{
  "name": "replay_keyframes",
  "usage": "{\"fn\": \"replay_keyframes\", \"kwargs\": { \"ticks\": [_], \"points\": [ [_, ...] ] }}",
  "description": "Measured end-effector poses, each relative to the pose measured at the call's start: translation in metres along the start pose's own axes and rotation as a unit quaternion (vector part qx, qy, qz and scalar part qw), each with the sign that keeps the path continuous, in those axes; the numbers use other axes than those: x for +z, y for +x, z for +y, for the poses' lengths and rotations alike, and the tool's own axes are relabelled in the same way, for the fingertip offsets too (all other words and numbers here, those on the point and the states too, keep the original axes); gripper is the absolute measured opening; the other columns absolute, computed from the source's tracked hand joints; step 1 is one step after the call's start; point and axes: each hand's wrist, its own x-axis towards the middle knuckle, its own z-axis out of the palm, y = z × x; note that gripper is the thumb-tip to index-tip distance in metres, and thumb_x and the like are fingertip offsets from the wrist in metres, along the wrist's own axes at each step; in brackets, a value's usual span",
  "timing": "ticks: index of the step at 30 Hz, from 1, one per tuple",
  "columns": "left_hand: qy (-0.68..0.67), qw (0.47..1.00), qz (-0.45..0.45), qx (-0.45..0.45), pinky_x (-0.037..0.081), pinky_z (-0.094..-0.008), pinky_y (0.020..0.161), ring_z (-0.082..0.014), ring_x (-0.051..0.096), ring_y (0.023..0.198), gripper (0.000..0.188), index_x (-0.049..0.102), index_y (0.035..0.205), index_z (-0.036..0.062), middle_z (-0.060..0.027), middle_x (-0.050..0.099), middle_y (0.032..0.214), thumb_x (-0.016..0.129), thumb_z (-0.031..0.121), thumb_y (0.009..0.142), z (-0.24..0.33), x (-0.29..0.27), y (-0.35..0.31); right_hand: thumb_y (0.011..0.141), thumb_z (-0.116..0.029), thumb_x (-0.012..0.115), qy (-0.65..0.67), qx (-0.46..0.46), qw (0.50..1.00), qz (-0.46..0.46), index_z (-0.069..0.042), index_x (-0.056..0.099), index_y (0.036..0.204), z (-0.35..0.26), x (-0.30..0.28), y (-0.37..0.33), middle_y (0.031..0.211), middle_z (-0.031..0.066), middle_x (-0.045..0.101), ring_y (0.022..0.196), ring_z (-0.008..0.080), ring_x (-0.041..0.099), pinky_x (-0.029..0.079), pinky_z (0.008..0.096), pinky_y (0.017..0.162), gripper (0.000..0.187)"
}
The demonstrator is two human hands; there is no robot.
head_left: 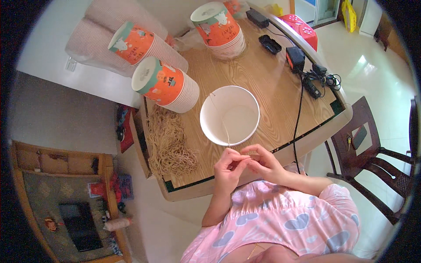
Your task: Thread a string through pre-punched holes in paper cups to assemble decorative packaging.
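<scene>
A white paper bucket stands on the wooden table just beyond my hands, its open mouth facing up. A thin tan string runs from its far left rim down across the opening to my fingers. My left hand is closed in a pinch on the string. Against it, my right hand is pinched too, fingertips meeting the left ones; the string's end there is too small to make out. To the left lies a loose heap of tan strings.
Stacks of orange and green printed paper buckets stand at the far left and far middle, beside plastic-wrapped stacks. Black adapters and cables line the table's right side. A dark wooden chair and a red stool stand beyond.
</scene>
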Motion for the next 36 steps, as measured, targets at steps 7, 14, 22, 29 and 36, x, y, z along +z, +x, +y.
{"fn": "replay_keyframes", "kwargs": {
  "ticks": [7,14,22,29,36],
  "points": [
    [0.028,0.997,0.051,0.044,0.033,-0.0175,0.052,-0.0044,0.041,0.061,0.013,0.061,0.072,0.0030,0.0021,0.044,0.072,0.074,0.002,0.071,-0.002,0.004,0.004,0.090,-0.012,0.056,-0.058,0.012,0.998,0.027,-0.003,0.055,0.094,-0.005,-0.005,0.004,0.078,-0.0072,0.050,0.065,-0.0016,0.041,0.032,0.0142,0.054,0.010],
    [-0.039,0.998,0.043,0.030,0.032,-0.0180,0.053,-0.0056,0.043,0.063,0.008,0.064,0.075,0.0021,0.0013,0.047,0.072,0.072,0.001,0.073,-0.005,0.005,0.006,0.089,-0.014,0.058,0.002,0.055,0.998,0.008,-0.003,0.058,0.093,-0.008,-0.013,0.006,0.076,-0.0062,0.054,0.065,-0.0009,0.043,0.033,0.0155,0.054,0.012],
    [0.034,0.999,0.004,0.006,0.031,-0.0180,0.052,-0.0057,0.042,0.063,0.012,0.070,0.091,0.0065,0.0040,0.047,0.071,0.066,0.004,0.079,0.004,0.002,0.007,0.086,-0.009,0.060,0.105,0.081,0.991,0.009,-0.004,0.057,0.087,0.000,-0.016,0.009,0.075,-0.0012,0.052,0.068,0.0063,0.049,0.039,0.0207,0.061,0.006],
    [0.051,0.999,0.006,0.018,0.033,-0.0175,0.054,-0.0054,0.044,0.066,0.014,0.070,0.091,0.0060,0.0033,0.048,0.073,0.067,0.002,0.077,0.003,0.001,0.008,0.084,-0.002,0.061,0.110,0.008,0.994,0.002,-0.003,0.057,0.086,0.007,-0.016,0.012,0.084,-0.0016,0.058,0.079,0.0063,0.053,0.043,0.0209,0.073,0.005],
    [0.162,0.979,0.070,0.103,0.044,-0.0236,0.066,-0.0150,0.055,0.078,0.020,0.067,0.095,0.0047,-0.0051,0.056,0.082,0.065,-0.001,0.076,0.028,-0.007,0.028,0.085,-0.011,0.060,0.061,0.041,0.993,0.097,-0.005,0.055,0.083,0.019,-0.022,0.021,0.075,-0.0040,0.054,0.071,0.0045,0.048,0.039,0.0196,0.065,0.008]
  ]
}}
